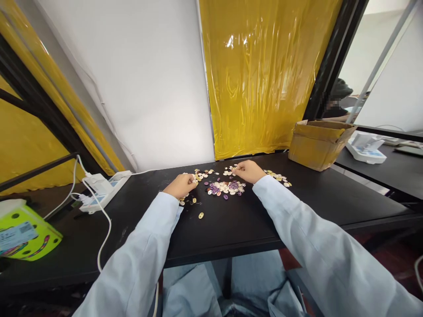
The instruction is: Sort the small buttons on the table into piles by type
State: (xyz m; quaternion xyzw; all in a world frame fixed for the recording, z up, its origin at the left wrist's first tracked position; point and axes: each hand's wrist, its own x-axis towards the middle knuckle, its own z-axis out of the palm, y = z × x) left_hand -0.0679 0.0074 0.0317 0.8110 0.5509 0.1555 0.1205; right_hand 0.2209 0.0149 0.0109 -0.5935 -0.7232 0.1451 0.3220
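Note:
Small oval buttons with two holes lie on the black table. The middle pile [228, 188] mixes purple and cream ones. My left hand [180, 186] is closed in a pinch at the left of it, with a pale button at its fingertips, beside a group of yellowish and dark buttons [202, 173]. My right hand [250, 171] pinches at the far side, by a small group of white buttons [228, 171]; what its fingertips hold is hidden. Yellow and cream buttons [279, 176] lie to its right. A single yellow button [201, 215] lies nearer the front edge.
A cardboard box [310, 145] stands at the back right. On the left are a power strip [109, 193] with plugs and white cables, and a bright green-yellow container [29, 233]. A wall and yellow plastic sheeting [264, 79] rise behind the table. Another person [337, 99] sits beyond.

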